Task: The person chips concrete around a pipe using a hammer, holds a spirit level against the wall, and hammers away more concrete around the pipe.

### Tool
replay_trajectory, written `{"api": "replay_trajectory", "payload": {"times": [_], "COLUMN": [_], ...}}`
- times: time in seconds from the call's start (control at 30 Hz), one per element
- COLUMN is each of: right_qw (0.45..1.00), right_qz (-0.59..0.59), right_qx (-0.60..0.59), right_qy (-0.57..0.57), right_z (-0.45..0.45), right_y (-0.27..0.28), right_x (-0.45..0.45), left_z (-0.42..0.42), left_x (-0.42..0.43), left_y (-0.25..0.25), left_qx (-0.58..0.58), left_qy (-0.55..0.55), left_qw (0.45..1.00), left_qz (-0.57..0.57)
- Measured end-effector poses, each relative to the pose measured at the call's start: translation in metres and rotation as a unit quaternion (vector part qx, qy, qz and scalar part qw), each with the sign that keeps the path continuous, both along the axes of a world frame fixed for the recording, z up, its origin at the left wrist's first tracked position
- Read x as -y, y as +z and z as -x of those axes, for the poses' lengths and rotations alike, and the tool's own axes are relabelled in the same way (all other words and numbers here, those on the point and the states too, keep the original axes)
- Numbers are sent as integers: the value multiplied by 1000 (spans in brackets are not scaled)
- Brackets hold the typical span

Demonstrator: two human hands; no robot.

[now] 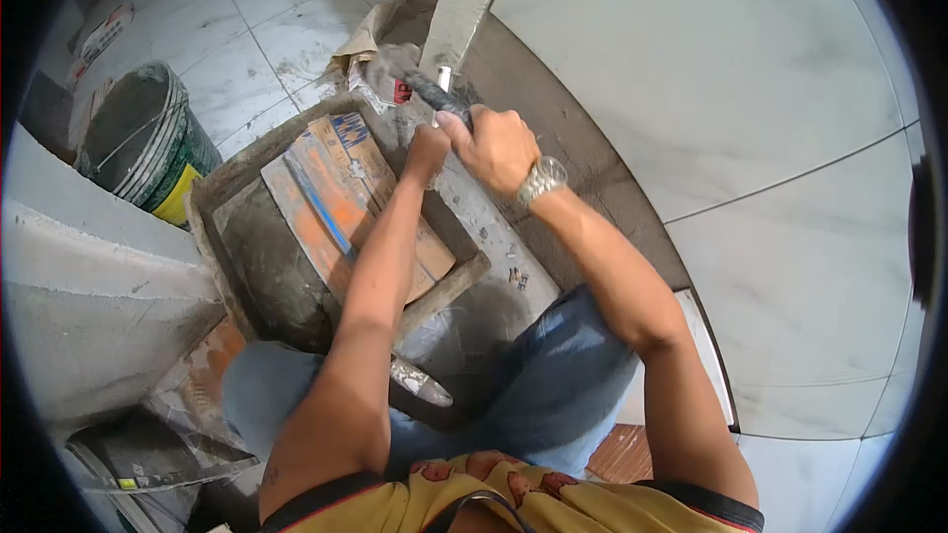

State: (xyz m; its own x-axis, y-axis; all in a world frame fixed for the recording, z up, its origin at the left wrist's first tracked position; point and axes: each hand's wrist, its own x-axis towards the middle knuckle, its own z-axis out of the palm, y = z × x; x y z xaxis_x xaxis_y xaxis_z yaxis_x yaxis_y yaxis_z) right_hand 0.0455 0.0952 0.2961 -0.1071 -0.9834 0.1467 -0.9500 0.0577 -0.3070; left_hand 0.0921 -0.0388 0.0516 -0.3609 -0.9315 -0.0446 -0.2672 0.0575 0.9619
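Observation:
My right hand (pixel 497 150), with a watch on its wrist, is wrapped round the dark handle (pixel 439 97) of a tool whose blurred head (pixel 391 63) points up and left. Just left of it, my left hand (pixel 427 154) is closed round a thin, pale rod-like piece (pixel 444 77) that stands beside the pale strip. What this piece is, I cannot make out. Below my left forearm lies a piece of cardboard (pixel 326 199) across a mortar-stained tray (pixel 219 271).
A green bucket (pixel 202 138) stands at the left. Large pale tiles (pixel 711 69) cover the right side. A torn bag (pixel 410 15) lies beyond the tray. A trowel-like tool (pixel 422 382) lies near my legs. A pale wall edge (pixel 99 257) curves at the left.

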Motion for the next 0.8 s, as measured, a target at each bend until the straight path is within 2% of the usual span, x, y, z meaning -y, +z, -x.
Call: {"api": "replay_trajectory", "payload": {"times": [0.07,0.13,0.23,0.27,0.3,0.4,0.5,0.6,0.63,0.7,0.8], "right_qw": [998,991,998,993,995,999,998,989,990,993,996], "right_qz": [26,31,-24,-113,-94,-48,27,77,63,33,21], "right_qx": [7,-10,-40,-30,-19,8,44,15,1,-28,-8], "right_qy": [61,127,35,-32,-32,-17,48,128,123,111,84], "right_z": [-29,-34,17,25,25,11,-22,-30,-28,-19,-1], "right_y": [35,45,-10,-6,-10,-5,34,46,45,35,6], "right_x": [-20,-28,9,21,22,8,-15,-34,-35,-38,-34], "left_z": [6,8,7,9,8,6,11,27,32,47,62], "left_x": [-14,-5,-10,-13,-10,-3,0,-15,-18,-28,-36], "left_y": [12,13,13,21,35,9,-11,-22,-23,-27,-28], "left_qx": [-231,-152,-23,7,34,14,-138,-277,-300,-323,-333], "left_qy": [119,115,96,105,119,44,19,43,53,77,96], "left_qw": [964,982,993,988,978,995,990,960,952,943,937], "left_qz": [63,14,-59,-115,-168,-88,-4,1,-3,-22,-48]}}
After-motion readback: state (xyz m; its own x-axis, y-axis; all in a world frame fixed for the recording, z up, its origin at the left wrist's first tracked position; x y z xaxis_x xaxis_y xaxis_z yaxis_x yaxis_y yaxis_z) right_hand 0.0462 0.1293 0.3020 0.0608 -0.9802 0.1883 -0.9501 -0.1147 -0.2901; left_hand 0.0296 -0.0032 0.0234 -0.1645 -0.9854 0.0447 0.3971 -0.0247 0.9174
